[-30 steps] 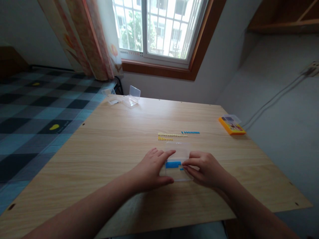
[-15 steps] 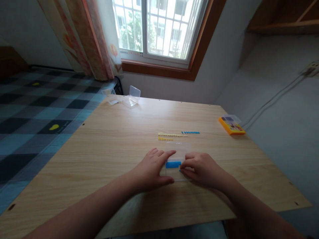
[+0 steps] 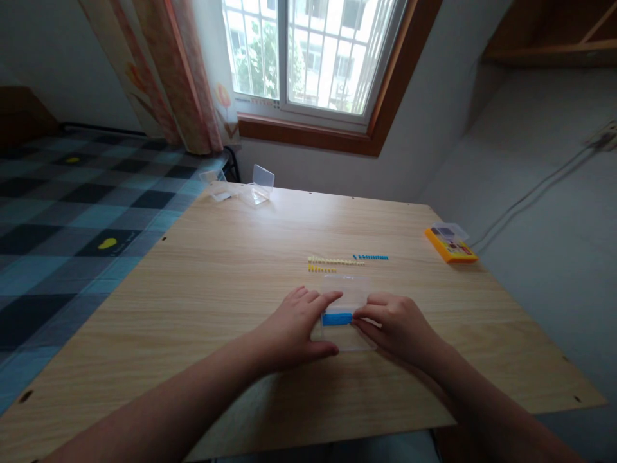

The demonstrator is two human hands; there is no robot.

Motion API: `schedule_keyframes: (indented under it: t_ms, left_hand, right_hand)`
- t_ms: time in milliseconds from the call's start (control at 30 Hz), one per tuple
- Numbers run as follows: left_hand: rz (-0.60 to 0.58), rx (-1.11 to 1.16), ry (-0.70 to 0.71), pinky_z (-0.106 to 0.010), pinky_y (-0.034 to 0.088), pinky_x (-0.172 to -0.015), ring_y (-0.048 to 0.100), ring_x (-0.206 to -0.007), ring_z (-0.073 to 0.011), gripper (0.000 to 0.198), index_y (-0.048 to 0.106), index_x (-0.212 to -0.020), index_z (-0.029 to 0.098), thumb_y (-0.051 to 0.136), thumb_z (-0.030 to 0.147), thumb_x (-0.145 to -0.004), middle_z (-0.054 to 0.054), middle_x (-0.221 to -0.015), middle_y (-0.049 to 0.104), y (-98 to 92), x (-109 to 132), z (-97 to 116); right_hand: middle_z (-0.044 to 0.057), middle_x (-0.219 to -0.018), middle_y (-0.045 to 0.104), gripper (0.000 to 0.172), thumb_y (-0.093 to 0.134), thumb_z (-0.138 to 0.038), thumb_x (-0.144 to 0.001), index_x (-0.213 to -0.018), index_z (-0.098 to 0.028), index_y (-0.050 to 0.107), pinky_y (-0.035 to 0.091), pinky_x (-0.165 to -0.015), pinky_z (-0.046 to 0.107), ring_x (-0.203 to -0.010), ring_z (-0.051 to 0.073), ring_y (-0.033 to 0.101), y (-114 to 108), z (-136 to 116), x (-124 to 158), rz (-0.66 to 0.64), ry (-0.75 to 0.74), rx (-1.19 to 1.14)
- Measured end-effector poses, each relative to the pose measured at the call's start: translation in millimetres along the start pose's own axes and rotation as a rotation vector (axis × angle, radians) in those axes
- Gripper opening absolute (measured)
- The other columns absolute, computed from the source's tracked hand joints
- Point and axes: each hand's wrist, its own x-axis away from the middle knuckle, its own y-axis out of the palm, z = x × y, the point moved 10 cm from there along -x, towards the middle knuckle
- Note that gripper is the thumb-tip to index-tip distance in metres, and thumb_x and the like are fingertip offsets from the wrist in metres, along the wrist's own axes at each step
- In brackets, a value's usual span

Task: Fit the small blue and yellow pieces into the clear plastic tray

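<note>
Wooden table (image 3: pixel 231 257) — right fingers (image 3: pixel 367 313) at blue block (image 3: pixel 337 319) in clear case (image 3: pixel 348 340).

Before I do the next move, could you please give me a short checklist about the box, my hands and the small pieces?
1. Clear box open: ok, lid folded back.
2. Left hand by the box's left side: ok.
3. Blue pieces inside close together: ok.
4. Right hand gripping a piece: cannot tell, fingers hide it.
5. Outer blue row evenly spaced: not ok, leftmost piece stands apart.
</note>
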Motion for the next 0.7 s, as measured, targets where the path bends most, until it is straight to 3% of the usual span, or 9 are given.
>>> schedule_keyframes:
  t_ms: [700]
  left_hand:
    - [-0.012,-0.006,-0.004,-0.053,0.033,-0.119,0.051,-0.133,-0.0322,0.085,0.042,-0.153,0.027,0.082,0.043,-0.080,-0.012,-0.144,0.058,-1.4,-0.7,2.5]
  right_hand:
    - [0.001,-0.077,0.067,0.019,0.060,-0.020,-0.094,-0.091,-0.025,0.078,0.035,-0.065,0.027,-0.070,0.014,0.057,12.6,-7.0,4.6,-0.097,-0.027,-0.072]
